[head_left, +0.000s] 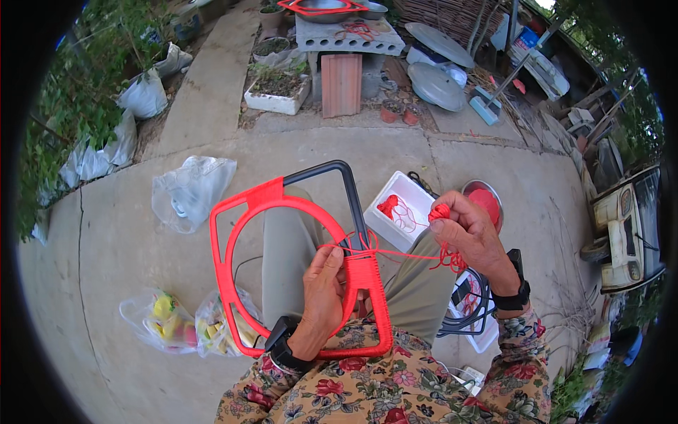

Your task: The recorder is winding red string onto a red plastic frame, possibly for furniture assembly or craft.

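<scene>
A squarish tubular frame [365,271] with a ring inside it rests over my lap. Tight red cord covers most of it, while the upper right corner is bare black tube [346,180]. My left hand [325,286] is closed on the frame where the ring meets the right side, thumb and fingers pinched at the wrapping. Above my right knee, my right hand [467,230] grips a small bundle of red cord [439,212]. Loose loops hang below that hand, and a strand runs from it across to the frame beside my left thumb.
A white box [385,222] with more red cord stands beyond my right knee, beside a round metal bowl [500,201]. Black tubing [452,326] lies near my right forearm. Plastic bags [166,328] sit on the concrete at left. A block-built stand [346,42] is ahead.
</scene>
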{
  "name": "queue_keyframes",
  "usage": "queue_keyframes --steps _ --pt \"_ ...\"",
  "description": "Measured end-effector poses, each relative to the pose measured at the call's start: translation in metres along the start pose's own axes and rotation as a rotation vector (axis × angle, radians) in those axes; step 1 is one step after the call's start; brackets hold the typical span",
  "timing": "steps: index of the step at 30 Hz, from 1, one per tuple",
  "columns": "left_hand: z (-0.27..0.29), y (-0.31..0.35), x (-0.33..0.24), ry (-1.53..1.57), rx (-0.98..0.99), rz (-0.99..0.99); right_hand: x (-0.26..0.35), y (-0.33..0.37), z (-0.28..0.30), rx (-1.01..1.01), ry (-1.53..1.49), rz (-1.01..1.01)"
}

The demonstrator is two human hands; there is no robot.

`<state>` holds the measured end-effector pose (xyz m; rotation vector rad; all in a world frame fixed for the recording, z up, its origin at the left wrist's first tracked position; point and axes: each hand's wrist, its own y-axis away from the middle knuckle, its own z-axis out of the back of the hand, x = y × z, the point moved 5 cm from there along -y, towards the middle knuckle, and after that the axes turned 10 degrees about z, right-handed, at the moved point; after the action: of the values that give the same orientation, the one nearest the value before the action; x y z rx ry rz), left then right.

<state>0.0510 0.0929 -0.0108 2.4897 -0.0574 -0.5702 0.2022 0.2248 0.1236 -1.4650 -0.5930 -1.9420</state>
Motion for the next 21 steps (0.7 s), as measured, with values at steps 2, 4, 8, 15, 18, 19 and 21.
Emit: queue_keyframes --steps 2,4,8,15,18,19,21 --pt "0.001 -0.002 0.000 -0.006 0.000 -0.006 -0.002 0.006 0.013 -0.048 -0.027 -0.010" --pt "0.002 -0.003 0.000 -0.011 -0.002 -0.012 -0.009 0.013 0.027 -0.044 -0.043 -0.021" --pt "0.009 -0.006 0.003 -0.045 -0.062 0.011 -0.011 0.023 0.045 -0.115 -0.130 -0.013" --pt "0.010 -0.006 0.001 0.007 -0.074 -0.012 -0.026 0.038 0.082 -0.275 -0.347 -0.006" --pt "0.001 -0.003 -0.002 0.055 -0.090 -0.076 -0.032 0.041 0.085 -0.301 -0.391 -0.030" --pt "0.004 -0.004 -0.002 0.053 -0.090 -0.077 -0.032 0.041 0.086 -0.300 -0.328 -0.039" --pt "0.004 -0.006 0.002 -0.007 0.051 0.001 -0.033 0.041 0.088 -0.299 -0.266 -0.047"
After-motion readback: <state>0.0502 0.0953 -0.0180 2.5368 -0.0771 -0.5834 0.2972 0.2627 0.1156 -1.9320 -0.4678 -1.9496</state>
